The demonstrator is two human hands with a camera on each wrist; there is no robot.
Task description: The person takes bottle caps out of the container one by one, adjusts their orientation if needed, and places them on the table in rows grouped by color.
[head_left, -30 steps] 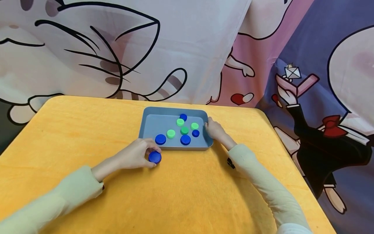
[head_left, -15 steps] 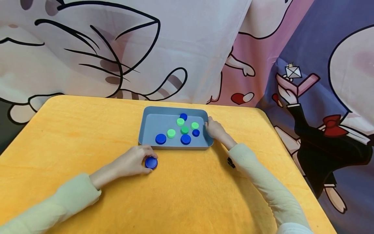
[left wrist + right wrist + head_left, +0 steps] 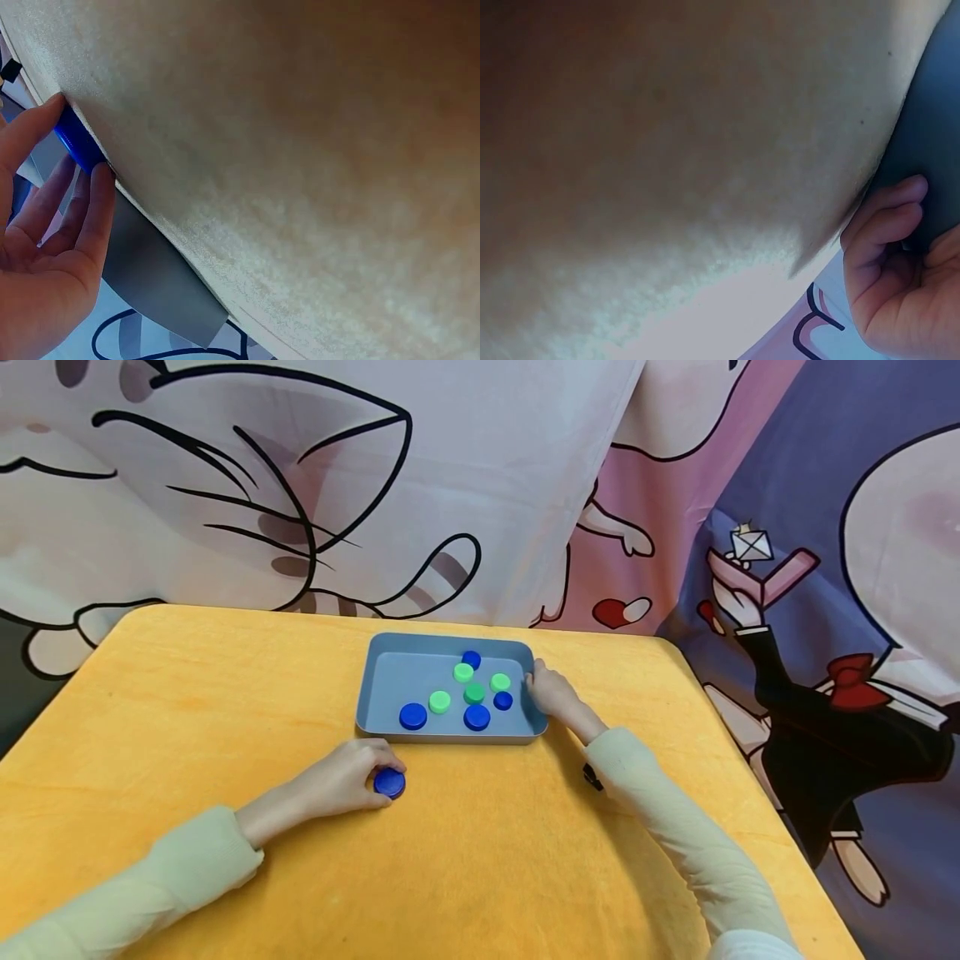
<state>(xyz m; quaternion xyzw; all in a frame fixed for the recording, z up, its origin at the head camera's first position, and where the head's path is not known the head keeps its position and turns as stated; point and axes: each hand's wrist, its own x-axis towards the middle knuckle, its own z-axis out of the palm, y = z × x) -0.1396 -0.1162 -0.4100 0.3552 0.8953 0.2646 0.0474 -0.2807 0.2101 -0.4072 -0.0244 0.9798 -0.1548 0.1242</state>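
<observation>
Left hand (image 3: 345, 778): you are pinching a blue disc (image 3: 389, 783) on the table (image 3: 465, 852), just before the tray (image 3: 390, 681).
Right hand (image 3: 555, 695): you are gripping the tray's right end.
Tray: holding four other blue discs (image 3: 412, 717), four green discs (image 3: 439, 702).
Cut off: right wrist view is cropping that hand.

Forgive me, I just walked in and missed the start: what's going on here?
A person's left hand pinches a blue disc down at the yellow table, just on the near side of a blue-grey tray. The right hand grips the tray's right end. Inside the tray lie four green discs and four more blue discs.
</observation>
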